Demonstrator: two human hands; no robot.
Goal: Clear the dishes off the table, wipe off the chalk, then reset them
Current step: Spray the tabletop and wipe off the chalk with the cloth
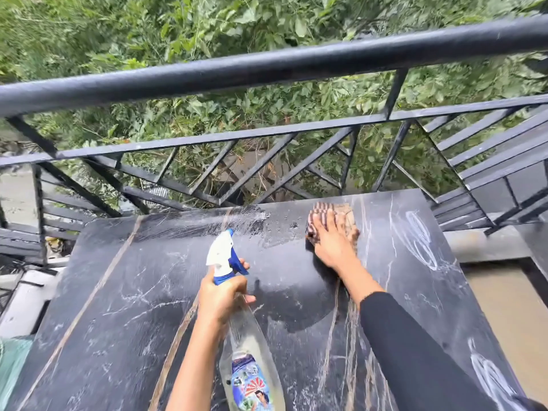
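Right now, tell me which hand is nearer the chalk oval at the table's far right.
Right. The right hand presses the cloth just left of the chalk oval; the left hand grips the spray bottle much farther left.

Balcony table under a striped cloth (321, 213) and spray.

A person's right hand (332, 243), fingers spread, presses the cloth flat near the far edge of a black marble-patterned table (118, 321), beside a wet smear (243, 219). The left hand (222, 296) grips a clear spray bottle (252, 363) just under its white-and-blue trigger head. White chalk loops (418, 238) mark the table's right side. A black metal railing (267, 68) stands just beyond, green foliage (148, 31) behind it.
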